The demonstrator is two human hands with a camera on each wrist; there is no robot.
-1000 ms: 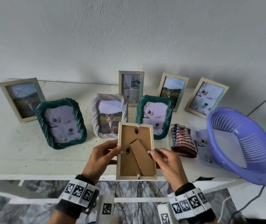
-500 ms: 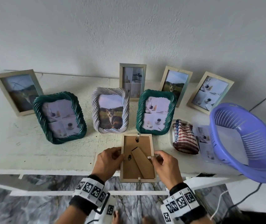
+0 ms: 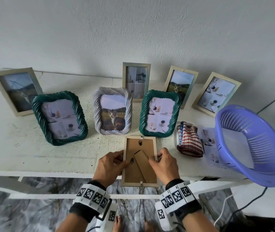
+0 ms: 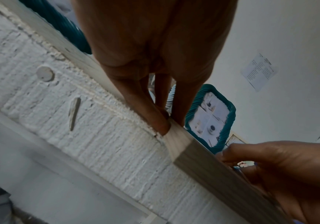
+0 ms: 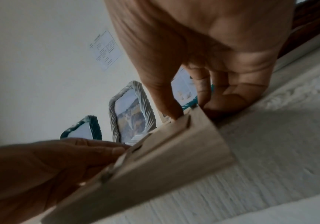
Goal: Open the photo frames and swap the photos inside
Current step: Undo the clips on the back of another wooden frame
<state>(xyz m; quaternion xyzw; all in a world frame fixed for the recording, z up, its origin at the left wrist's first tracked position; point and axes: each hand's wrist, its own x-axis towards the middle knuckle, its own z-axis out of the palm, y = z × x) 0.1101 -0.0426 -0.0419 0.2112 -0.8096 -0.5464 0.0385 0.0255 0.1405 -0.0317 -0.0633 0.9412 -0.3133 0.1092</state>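
A pale wooden photo frame (image 3: 133, 174) lies face down at the shelf's front edge, its near end jutting past it. Its brown back board and folded stand (image 3: 141, 164) face up. My left hand (image 3: 116, 160) grips the frame's left edge with its thumb on the back board. My right hand (image 3: 160, 160) pinches the right edge. In the left wrist view my left hand's fingers (image 4: 155, 118) press on the frame's side (image 4: 213, 171). My right hand's thumb and fingers (image 5: 189, 106) clamp the frame's corner (image 5: 193, 128) in the right wrist view.
Behind the frame stand two green twisted frames (image 3: 59, 118) (image 3: 160, 113) and a white twisted frame with a cat photo (image 3: 112, 113). Several pale frames line the wall. A striped cloth (image 3: 189, 141), a loose photo (image 3: 210, 148) and a purple basket (image 3: 258, 183) lie to the right.
The frame has come down from in front of the standing frames to the shelf's front edge. Both hands moved down with it and still hold its side edges.
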